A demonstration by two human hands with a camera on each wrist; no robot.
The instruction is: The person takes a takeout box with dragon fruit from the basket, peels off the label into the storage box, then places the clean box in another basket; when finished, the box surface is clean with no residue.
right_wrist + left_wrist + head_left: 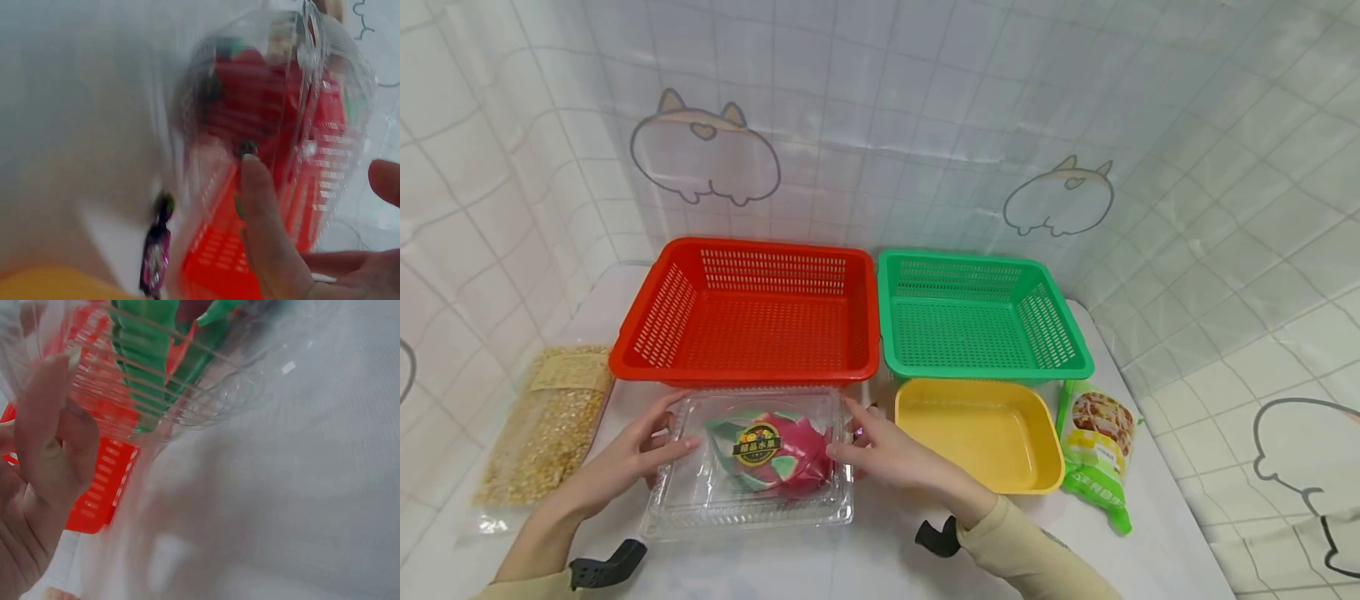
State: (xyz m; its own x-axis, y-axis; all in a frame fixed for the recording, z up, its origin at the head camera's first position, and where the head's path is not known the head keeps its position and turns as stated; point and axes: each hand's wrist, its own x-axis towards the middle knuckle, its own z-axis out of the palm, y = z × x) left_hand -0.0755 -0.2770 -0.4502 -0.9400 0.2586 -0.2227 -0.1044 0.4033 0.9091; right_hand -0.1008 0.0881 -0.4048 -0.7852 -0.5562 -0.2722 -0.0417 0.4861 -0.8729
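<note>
Left hand [613, 467] and right hand [887, 454] pinch opposite sides of a clear plastic clamshell [696, 504] holding a dragon fruit [807, 454], before the red basket [745, 378]; likely light, slick, flexible, it's best gripped by its rims.

We see a red rectangular basket of slotted plastic [767, 312] at the back of the white surface [880, 550], a smaller green slotted plastic basket [966, 329] just right of it. In front of the green basket we find a yellow round-cornered tub [977, 433], a green printed packet [1097, 446] just beside it. At left we see a clear bag of yellowish grains [542, 437]. Near the tub lies a small purple-and-black wrapped piece [155, 257]. Behind, a white gridded sheet [910, 175] bears outlined animals.
</note>
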